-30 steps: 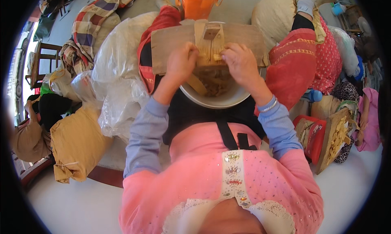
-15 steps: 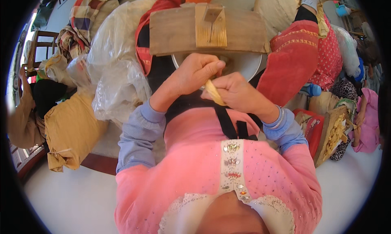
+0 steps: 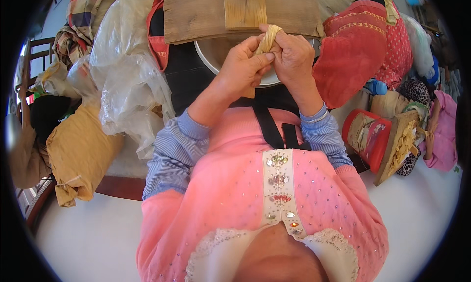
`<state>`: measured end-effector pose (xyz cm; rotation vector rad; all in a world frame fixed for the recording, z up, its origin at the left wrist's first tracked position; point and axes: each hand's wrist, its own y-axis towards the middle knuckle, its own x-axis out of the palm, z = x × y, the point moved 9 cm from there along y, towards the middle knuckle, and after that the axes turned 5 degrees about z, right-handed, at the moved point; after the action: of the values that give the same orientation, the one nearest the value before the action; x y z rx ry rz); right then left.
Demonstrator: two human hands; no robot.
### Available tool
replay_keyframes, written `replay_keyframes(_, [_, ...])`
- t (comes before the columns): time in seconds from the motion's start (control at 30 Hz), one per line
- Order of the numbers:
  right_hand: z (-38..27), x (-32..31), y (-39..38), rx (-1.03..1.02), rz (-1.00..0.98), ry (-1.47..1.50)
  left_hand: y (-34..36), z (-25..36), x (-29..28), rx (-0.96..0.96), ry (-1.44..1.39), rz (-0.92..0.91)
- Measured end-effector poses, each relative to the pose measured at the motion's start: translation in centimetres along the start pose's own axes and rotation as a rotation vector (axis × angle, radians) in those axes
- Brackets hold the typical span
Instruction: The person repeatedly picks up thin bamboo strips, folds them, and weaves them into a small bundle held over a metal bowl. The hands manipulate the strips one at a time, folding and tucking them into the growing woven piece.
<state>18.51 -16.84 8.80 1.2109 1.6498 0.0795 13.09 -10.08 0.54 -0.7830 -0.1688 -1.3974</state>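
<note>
Between my hands is a pale yellow, ribbed bundle (image 3: 268,40) of thin, folded or twisted strips; I cannot make out its exact material. My left hand (image 3: 240,68) pinches its lower side with thumb and fingers. On the other side my right hand (image 3: 294,58) is closed round it, thumb near the top. A pale flap (image 3: 248,92) shows beneath my left hand, perhaps the bundle's lower end. Both hands are over a round, light-rimmed metal basin (image 3: 208,60), partly hidden by my hands and a wooden board.
The wooden board (image 3: 196,17) with a lighter block (image 3: 245,11) lies across the basin's far side. Clear plastic sheeting (image 3: 130,80) and a tan sack (image 3: 83,152) are at left. To the right stand a red bucket (image 3: 365,134) and a wooden tray (image 3: 385,166) of yellow pieces, near a person in pink (image 3: 445,130).
Both hands have moved away from my body, and my right hand has turned upright. The bundle now points upward between them, with more of it showing. The whole view has shifted.
</note>
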Motion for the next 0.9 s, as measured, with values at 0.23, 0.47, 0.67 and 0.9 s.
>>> replay_keyframes(0.23, [4.2,5.4,-5.2,0.454,-0.444,0.36,-2.4,3.3,-1.3,0.657,1.311,0.242])
replay_keyframes(0.47, [3.0,8.2,-10.4,1.222,-0.485,1.62,-2.6,2.1,-0.2,0.828,1.128,0.179])
replay_keyframes(0.67, [4.1,4.5,-6.9,0.739,-0.189,0.986,-2.4,4.9,1.8,0.798,0.973,0.104])
replay_keyframes(0.9, [1.7,0.5,-2.9,0.226,0.054,0.398,1.4,0.4,-2.3,0.27,0.472,0.278])
